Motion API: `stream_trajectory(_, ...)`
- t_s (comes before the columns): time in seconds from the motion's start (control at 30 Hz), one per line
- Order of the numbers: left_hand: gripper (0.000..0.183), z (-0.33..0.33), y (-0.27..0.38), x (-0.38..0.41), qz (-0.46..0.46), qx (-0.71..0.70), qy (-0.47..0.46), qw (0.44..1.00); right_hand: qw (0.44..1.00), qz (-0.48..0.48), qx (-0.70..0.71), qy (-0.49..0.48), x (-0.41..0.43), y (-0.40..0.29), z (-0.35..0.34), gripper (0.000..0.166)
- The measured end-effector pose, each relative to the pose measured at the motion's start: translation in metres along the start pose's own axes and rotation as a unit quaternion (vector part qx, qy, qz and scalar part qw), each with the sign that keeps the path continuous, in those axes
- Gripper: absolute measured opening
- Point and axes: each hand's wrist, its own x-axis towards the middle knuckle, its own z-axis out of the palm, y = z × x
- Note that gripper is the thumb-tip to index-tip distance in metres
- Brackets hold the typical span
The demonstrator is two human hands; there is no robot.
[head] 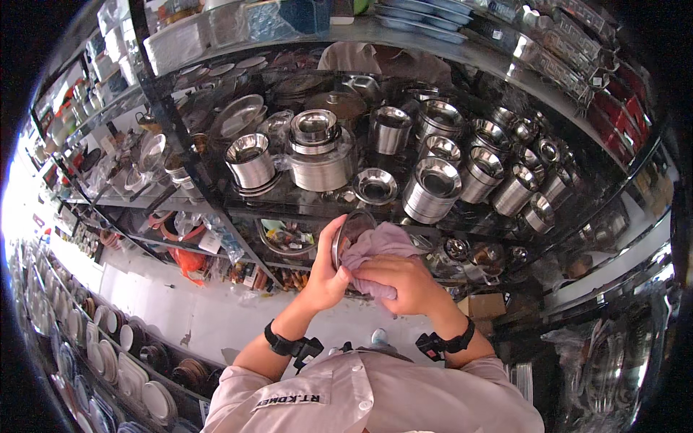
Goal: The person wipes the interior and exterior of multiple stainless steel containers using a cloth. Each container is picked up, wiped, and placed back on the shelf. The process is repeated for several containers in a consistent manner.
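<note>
My left hand (326, 276) grips a shallow stainless steel bowl (339, 243) by its rim, tilted on edge in front of the shelf. A crumpled lilac cloth (379, 246) is bunched in my right hand (403, 279) and pressed against the inside of the bowl. The cloth hides part of the bowl's inner face. Just beyond my hands, a single small steel bowl (376, 186) sits near the front of the dark shelf (325, 208). Right of it stands a tall stack of steel bowls (432, 189).
More stacked steel bowls (250, 161) and a wide steel stack (323, 162) stand on the left of this shelf. Blue trays (425, 21) lie on the shelf above. Below are a round tray (287, 238) and a cardboard box (483, 306). Racks of plates (157, 400) line the lower left.
</note>
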Motion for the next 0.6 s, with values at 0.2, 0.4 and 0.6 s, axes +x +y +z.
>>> stream_trajectory(0.2, 0.085, 0.027, 0.015, 0.027, -0.103, -0.181, 0.001, 0.978, 0.973, 0.005, -0.18, 0.145, -0.004, 0.015, -0.028, 0.058)
stream_trajectory(0.4, 0.088, 0.049, -0.007, 0.057, -0.138, -0.277, 0.074, 0.948, 0.944, 0.173, 0.195, 0.201, -0.05, 0.046, -0.076, 0.065)
stream_trajectory(0.6, 0.078, 0.087, -0.041, 0.091, -0.137, -0.274, 0.075, 0.949, 0.935, 0.198, 0.287, 0.064, -0.073, 0.074, -0.111, 0.098)
